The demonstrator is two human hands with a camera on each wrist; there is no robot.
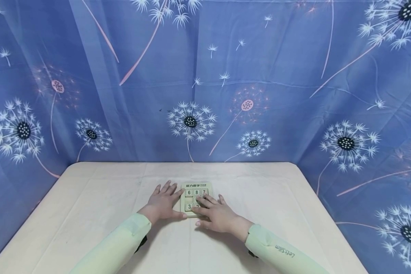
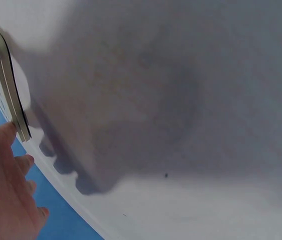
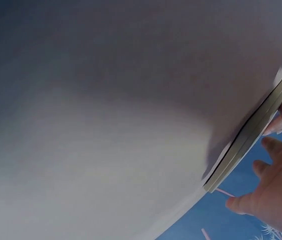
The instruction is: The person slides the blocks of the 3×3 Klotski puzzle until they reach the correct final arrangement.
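A pale green number slide puzzle [image 1: 182,207] lies flat on the table, with dark lettering along its top. Tiles marked 6 [image 1: 189,193], 8 [image 1: 196,192] and 7 [image 1: 203,191] make the upper row, and a 3 [image 1: 189,207] sits at lower left. An uncovered slot shows between the 6 and the 3. Along the left edge, my left hand [image 1: 163,204] touches the frame with thumb and index finger, its fingers spread. My right hand [image 1: 220,217] reaches over the right side with extended fingertips on the tiles, hiding several. Both wrist views catch the puzzle's side edge [image 2: 11,82] [image 3: 248,132].
A cream cloth covers the table [image 1: 99,213]. Blue curtains [image 1: 140,114] printed with dandelions hang behind it and along both sides. Pale green sleeves [image 1: 116,243] cover both forearms.
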